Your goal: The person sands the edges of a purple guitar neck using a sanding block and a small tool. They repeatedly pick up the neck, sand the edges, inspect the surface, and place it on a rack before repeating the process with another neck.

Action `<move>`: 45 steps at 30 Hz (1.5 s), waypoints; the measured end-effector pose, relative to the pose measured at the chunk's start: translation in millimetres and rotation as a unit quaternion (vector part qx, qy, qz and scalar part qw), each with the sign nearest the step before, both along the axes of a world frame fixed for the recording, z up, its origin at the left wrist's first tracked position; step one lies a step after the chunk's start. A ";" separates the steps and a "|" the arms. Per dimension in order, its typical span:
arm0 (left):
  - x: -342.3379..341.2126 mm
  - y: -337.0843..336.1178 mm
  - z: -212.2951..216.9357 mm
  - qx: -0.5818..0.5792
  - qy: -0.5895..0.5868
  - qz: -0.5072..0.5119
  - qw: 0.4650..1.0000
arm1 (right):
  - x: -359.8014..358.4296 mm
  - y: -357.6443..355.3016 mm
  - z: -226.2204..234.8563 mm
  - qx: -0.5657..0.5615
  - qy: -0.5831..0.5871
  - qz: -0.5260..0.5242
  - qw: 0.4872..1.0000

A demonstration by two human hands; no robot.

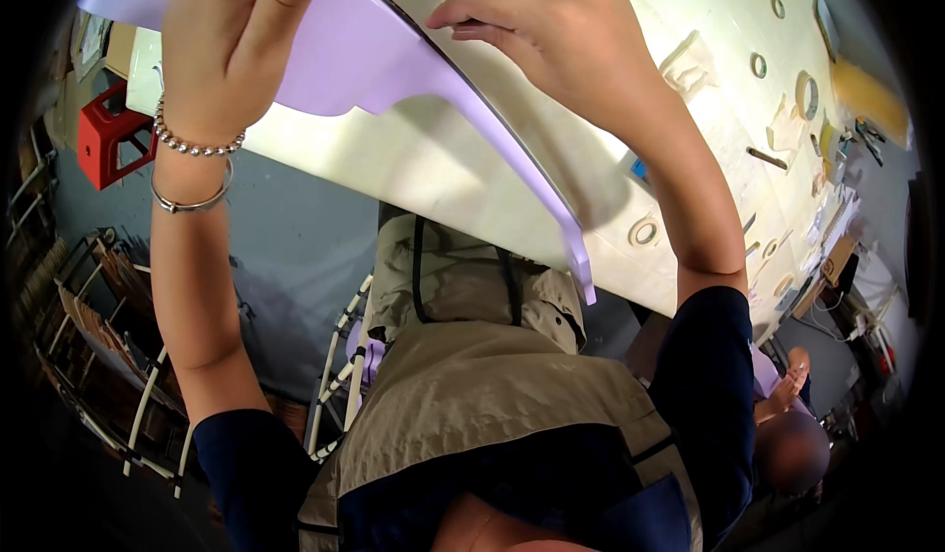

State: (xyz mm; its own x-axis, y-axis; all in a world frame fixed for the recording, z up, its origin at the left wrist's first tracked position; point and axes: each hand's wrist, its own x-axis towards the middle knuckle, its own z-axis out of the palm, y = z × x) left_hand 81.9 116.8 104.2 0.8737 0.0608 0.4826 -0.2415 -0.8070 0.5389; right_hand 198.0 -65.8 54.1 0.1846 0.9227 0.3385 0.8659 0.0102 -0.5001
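A curved, glossy lilac panel [335, 55] slants across the near part of the table. A thin dark strip runs along its upper right edge. My left hand [231, 40], with a beaded bracelet and a metal bangle at the wrist, is against the panel at upper left. Its thumb reaches to the panel's edge, and its fingertips are cut off by the top of the picture. Just beside the dark edge, my right hand [551, 35] has thumb and fingers pressed together. Whatever it pinches, if anything, is too small to make out.
Tape rolls [643, 231], a crumpled cloth [691, 63] and small tools lie on the cream-covered table [630, 286]. A red stool [110, 137] and a rack [138, 395] stand at left. At lower right another person's hands [787, 385] work near a lilac piece.
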 end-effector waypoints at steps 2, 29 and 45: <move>-0.3 -1.2 5.5 0.035 0.007 0.004 0.999 | -2.3 2.0 8.3 -0.004 0.021 0.005 1.000; -1.8 10.5 -8.0 0.014 -0.020 -0.014 1.000 | -6.1 13.4 19.7 0.022 -0.128 0.035 0.991; -3.9 14.4 -41.8 -0.281 0.059 0.166 0.943 | -8.3 12.7 20.5 -0.009 -0.074 0.002 0.997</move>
State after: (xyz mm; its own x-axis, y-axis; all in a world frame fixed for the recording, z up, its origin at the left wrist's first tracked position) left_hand 77.9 131.2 62.3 0.8065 0.5584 0.1939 0.0628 -0.4071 0.9112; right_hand 189.7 -53.0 74.6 0.1294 0.9293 0.3459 0.9304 0.0069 -0.3666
